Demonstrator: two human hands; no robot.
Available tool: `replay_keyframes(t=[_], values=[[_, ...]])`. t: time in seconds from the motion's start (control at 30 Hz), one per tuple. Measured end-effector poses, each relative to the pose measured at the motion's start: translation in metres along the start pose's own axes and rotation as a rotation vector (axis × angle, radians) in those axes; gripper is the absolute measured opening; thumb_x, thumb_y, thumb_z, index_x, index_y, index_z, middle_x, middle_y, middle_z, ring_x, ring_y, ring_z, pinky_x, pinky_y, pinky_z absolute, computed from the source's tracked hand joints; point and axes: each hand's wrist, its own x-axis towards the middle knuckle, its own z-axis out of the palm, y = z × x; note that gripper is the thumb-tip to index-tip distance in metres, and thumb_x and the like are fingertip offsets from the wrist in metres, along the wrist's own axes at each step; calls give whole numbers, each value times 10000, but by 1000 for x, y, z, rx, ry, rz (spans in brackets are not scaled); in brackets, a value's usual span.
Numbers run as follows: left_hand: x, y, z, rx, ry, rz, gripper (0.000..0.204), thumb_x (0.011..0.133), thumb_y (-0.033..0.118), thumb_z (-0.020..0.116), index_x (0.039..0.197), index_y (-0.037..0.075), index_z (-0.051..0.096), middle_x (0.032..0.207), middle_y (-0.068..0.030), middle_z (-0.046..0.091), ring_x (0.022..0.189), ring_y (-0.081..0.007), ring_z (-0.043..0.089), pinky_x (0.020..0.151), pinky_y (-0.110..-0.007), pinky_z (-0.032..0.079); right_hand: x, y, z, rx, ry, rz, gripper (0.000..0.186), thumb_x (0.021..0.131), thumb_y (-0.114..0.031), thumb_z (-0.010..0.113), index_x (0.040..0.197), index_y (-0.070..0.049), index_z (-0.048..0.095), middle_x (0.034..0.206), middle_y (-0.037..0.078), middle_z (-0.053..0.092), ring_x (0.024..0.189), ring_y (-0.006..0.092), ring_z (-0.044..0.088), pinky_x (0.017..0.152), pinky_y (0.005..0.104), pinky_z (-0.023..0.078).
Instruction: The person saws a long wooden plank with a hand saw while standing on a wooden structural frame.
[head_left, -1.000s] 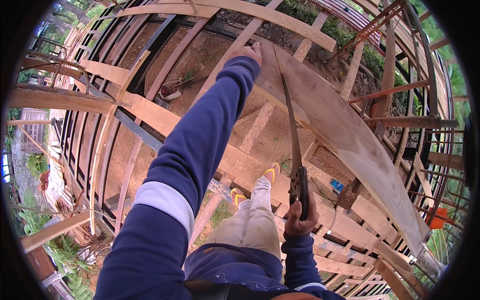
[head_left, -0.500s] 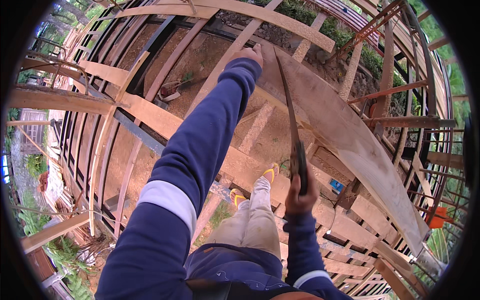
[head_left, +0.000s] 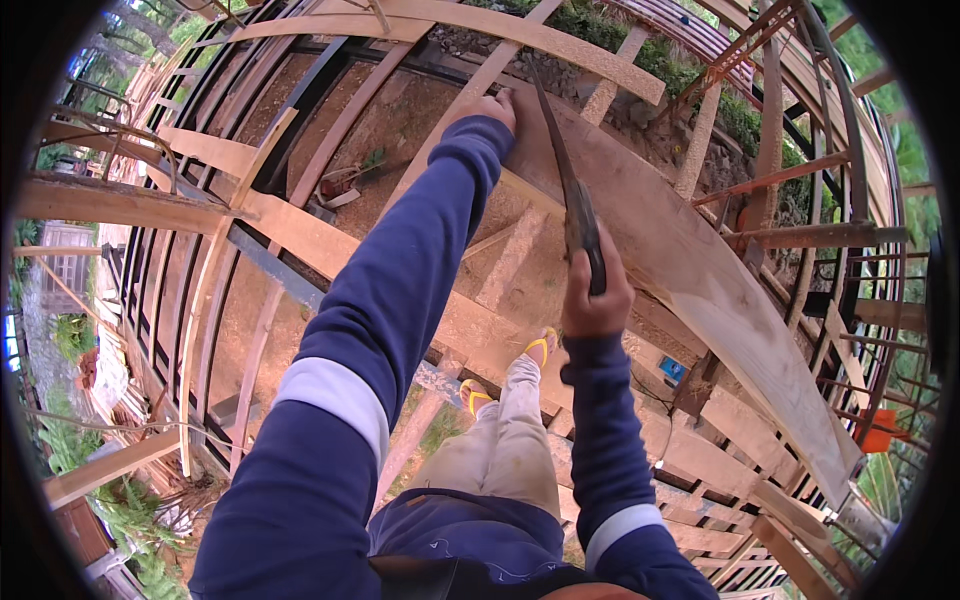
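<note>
At the far end of the wide, flat, brown wooden plank [head_left: 690,265], the left hand [head_left: 492,108] rests at its edge; whether it grips, I cannot tell. The right hand [head_left: 597,302] is closed around the black handle [head_left: 597,266] of a long, dark metal handsaw [head_left: 577,205], whose thin blade [head_left: 554,128] points forward, across the plank's far end.

Our left arm [head_left: 380,275] reaches far forward, nearly straight | our left hand [head_left: 492,107] at its end, low and partly hidden | our right forearm [head_left: 606,430] points forward, less far out | our right hand [head_left: 598,300] curled in a firm grip
</note>
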Motion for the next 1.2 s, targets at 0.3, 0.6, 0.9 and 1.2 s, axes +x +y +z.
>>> replay_keyframes(t=[0.3,0.6,0.9,1.2], values=[[1,-2,-6,65,36,-6,647,992,524,307,1130,24,694,1129,-283,651,1115,-441,606,995,-490,462,-105,43,-31,201,64,-136,380,946,-80,522,1283,94,549,1155,234,680,1042,249,688,931,329,514],[1,-18,-11,-5,63,35,636,998,513,315,1086,19,706,1092,-282,661,1071,-444,622,972,-491,474,-101,24,-31,172,6,-3,439,938,-143,538,1312,88,536,1231,218,639,1106,274,641,972,354,482],[3,-2,0,-4,61,23,635,998,502,317,1041,12,720,1057,-283,667,1057,-457,623,964,-496,477,-11,6,-4,60,1,-32,375,953,-159,582,1266,48,587,1025,141,700,984,186,667,843,313,525],[0,2,-1,35,9,-14,653,998,522,289,1106,31,706,1109,-289,651,1087,-455,611,983,-498,468,-54,39,-13,163,98,-86,425,935,-127,588,1321,46,545,1013,163,716,903,173,696,800,293,542]])
